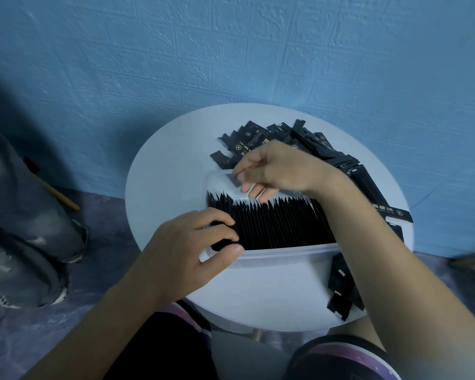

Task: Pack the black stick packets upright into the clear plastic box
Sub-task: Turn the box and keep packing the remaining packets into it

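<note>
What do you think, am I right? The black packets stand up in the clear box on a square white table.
Not quite: the head view shows the white table is round, not square. The black packets do stand up in the clear box.

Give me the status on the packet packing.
Done: a dense row of upright packets runs across the clear box. In hand: the left hand grips the row's left end; the right hand hovers over the far rim, its hold unclear. Left: a pile of loose packets behind the box and a smaller heap at the table's near right.
</note>
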